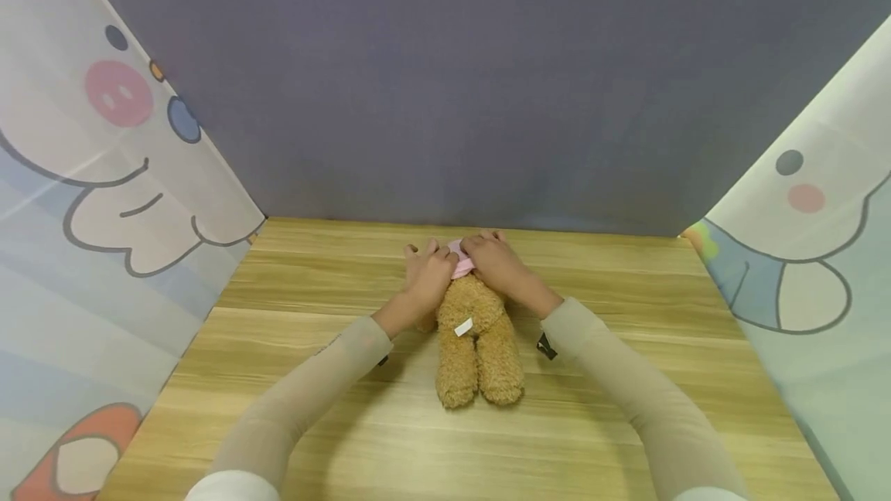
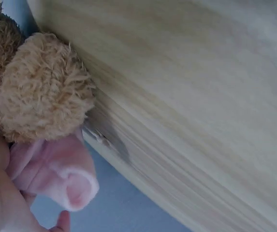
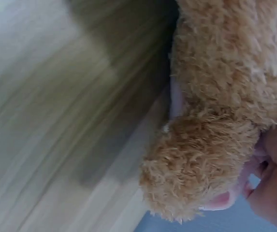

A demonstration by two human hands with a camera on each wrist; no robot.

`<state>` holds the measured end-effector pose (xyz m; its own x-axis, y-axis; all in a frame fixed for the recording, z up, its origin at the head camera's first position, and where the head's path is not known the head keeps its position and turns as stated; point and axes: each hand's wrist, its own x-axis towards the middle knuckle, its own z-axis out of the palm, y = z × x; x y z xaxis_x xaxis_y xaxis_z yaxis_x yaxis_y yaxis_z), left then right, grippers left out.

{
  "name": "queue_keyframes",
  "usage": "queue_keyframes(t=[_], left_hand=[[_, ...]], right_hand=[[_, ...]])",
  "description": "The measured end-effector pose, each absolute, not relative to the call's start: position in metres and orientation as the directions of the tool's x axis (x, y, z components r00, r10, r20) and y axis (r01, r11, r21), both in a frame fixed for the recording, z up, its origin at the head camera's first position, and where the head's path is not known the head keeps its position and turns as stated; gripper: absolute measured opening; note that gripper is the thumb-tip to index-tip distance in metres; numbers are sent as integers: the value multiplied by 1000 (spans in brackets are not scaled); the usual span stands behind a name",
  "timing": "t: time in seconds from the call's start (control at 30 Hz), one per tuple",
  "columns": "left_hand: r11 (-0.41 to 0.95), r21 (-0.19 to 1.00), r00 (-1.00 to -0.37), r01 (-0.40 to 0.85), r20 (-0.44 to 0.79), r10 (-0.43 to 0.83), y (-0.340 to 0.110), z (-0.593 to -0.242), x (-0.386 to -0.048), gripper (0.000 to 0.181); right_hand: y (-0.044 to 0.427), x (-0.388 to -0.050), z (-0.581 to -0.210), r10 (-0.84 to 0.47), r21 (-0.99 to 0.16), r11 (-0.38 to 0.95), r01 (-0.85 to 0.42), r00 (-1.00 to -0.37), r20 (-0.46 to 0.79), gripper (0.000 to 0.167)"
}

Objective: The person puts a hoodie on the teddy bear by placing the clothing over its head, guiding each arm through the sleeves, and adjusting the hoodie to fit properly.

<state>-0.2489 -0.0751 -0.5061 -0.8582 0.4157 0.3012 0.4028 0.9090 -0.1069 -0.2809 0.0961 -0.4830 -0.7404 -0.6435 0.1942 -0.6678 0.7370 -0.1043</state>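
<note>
A brown plush toy (image 1: 473,308) with two legs toward the camera and a white tag (image 1: 463,326) lies on the wooden table. Pink cloth (image 1: 462,267) covers its far end. My left hand (image 1: 428,277) pinches the cloth's left side, and my right hand (image 1: 496,263) grips its right side. In the left wrist view a furry limb (image 2: 46,92) is beside the pink cloth (image 2: 61,174), with part of my left hand (image 2: 3,193) at the edge. The right wrist view has another furry limb (image 3: 196,164) partly hiding the cloth, beside my right hand (image 3: 276,179).
The wooden table (image 1: 599,424) ends at a dark grey panel (image 1: 445,83) behind the toy. Printed cartoon sheets flank it on the left (image 1: 42,269) and right (image 1: 821,346). Small black pieces (image 1: 546,346) show beneath both wrists.
</note>
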Motion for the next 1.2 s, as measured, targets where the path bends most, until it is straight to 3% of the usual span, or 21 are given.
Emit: queue_keyframes(t=[0.17, 0.27, 0.43, 0.53, 0.6, 0.7, 0.8, 0.93, 1.0, 1.1, 1.2], left_hand=[[906, -108, -843, 409, 335, 421, -74, -507, -249, 13], [904, -39, -860, 426, 295, 418, -75, -503, -256, 21], [888, 273, -922, 370, -5, 386, -82, -488, -282, 80], [857, 430, -885, 284, -226, 407, -89, -482, -298, 105], [824, 487, -824, 288, -313, 473, -92, -482, -307, 94], [767, 547, -755, 335, -331, 565, -92, -483, -314, 70], [773, 519, -775, 366, -290, 562, -87, -481, -315, 55], [843, 396, -845, 364, -241, 478, -77, -477, -311, 63], [869, 332, -870, 366, -210, 446, -73, -477, -307, 64], [892, 238, -899, 383, -126, 420, -71, -479, -299, 61], [900, 157, -910, 407, -17, 415, -71, -485, -291, 58]], right_hand=[[98, -282, -490, -662, -64, 714, -697, -702, 263, 14], [102, -285, -490, -660, -92, 701, -707, -692, 292, 18], [110, -292, -486, -670, -200, 675, -710, -704, 237, 30], [111, -297, -485, -661, -298, 683, -667, -738, 135, 35], [111, -300, -485, -638, -375, 705, -602, -769, 36, 41], [114, -308, -484, -592, -489, 738, -465, -794, -139, 67], [119, -318, -480, -594, -608, 724, -325, -743, -310, 87], [123, -324, -479, -654, -678, 666, -311, -681, -329, 65], [122, -322, -480, -655, -633, 669, -390, -712, -254, 51], [118, -318, -481, -613, -493, 727, -479, -775, -151, 49], [114, -312, -483, -549, -386, 789, -478, -831, -93, 47]])
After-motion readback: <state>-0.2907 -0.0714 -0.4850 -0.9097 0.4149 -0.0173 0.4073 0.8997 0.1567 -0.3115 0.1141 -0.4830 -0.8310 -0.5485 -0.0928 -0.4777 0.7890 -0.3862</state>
